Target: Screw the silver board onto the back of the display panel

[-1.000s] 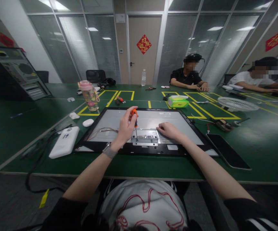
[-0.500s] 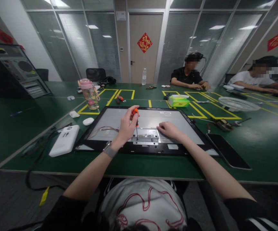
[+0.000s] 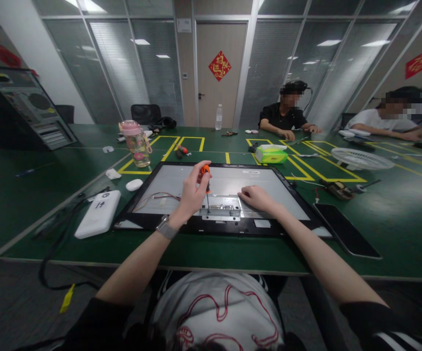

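My left hand (image 3: 194, 191) is closed around the orange-and-black handle of a screwdriver (image 3: 205, 170). The screwdriver stands upright, its shaft meeting the left part of a metal bracket (image 3: 221, 218). This bracket lies at the near middle of a flat display panel (image 3: 167, 181), grey-backed with a black frame. At the bracket's right edge rests my right hand (image 3: 258, 198), its fingers curled together. Whatever those fingers hold, if anything, is hidden. Thin wires (image 3: 162, 196) run across the panel to the left of my left hand.
Left of the panel are a white power bank (image 3: 98, 214), a white case (image 3: 134, 185) and a pink-lidded bottle (image 3: 135, 144). A phone (image 3: 346, 229) lies right, below a small device with wires (image 3: 338, 190). Behind stands a green tissue pack (image 3: 271, 154). Two people sit across the table.
My hands and the screwdriver look the same as before. Across the table, the co-worker in black has moved their hands apart, and a thin strip shows between them.
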`<state>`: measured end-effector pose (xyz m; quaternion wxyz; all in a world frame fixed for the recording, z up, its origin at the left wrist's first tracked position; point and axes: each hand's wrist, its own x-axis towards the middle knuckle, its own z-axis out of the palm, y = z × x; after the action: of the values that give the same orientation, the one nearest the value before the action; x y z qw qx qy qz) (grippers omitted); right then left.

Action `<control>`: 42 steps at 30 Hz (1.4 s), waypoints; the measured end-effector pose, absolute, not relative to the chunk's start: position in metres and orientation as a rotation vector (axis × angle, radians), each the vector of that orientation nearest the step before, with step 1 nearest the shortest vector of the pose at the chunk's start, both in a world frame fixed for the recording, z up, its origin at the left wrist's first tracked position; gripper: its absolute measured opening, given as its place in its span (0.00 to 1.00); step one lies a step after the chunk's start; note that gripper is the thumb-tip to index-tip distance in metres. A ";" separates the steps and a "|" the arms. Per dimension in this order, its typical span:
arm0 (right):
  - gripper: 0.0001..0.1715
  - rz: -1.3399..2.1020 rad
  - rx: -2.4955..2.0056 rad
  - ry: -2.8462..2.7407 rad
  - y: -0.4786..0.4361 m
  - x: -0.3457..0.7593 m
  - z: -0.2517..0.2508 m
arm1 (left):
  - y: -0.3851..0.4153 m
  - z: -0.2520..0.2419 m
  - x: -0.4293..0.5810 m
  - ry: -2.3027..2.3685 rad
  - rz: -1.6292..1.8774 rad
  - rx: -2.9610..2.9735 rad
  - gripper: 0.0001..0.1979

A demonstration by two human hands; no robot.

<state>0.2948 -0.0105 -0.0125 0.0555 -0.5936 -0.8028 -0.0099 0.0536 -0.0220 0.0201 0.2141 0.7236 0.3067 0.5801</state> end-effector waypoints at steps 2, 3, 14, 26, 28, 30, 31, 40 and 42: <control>0.22 -0.035 -1.800 -2.438 -0.010 0.295 -0.013 | -0.022 0.020 0.054 0.855 1.605 2.009 0.15; 0.22 -0.037 -1.799 -2.439 -0.010 0.295 -0.013 | -0.022 0.020 0.054 0.857 1.604 2.010 0.15; 0.21 -0.044 -1.804 -2.431 -0.011 0.294 -0.012 | -0.021 0.019 0.054 0.853 1.603 1.989 0.15; 0.22 -0.047 -1.801 -2.441 -0.009 0.296 -0.014 | -0.020 0.019 0.053 0.855 1.608 1.992 0.15; 0.22 -0.049 -1.803 -2.447 -0.009 0.296 -0.015 | -0.020 0.019 0.053 0.854 1.608 1.987 0.15; 0.22 -0.059 -1.804 -2.446 -0.008 0.296 -0.015 | -0.020 0.018 0.053 0.858 1.608 1.984 0.15; 0.22 -0.064 -1.801 -2.444 -0.008 0.296 -0.016 | -0.019 0.018 0.053 0.862 1.608 1.984 0.15; 0.22 -0.064 -1.800 -2.442 -0.008 0.296 -0.016 | -0.019 0.020 0.053 0.870 1.610 1.998 0.15; 0.22 -0.057 -1.802 -2.440 -0.008 0.296 -0.016 | -0.019 0.019 0.053 0.863 1.609 1.993 0.15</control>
<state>0.2960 -0.0081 -0.0160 0.0539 -0.5931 -0.8031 -0.0189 0.0531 -0.0190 0.0194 0.2176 0.7196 0.3117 0.5811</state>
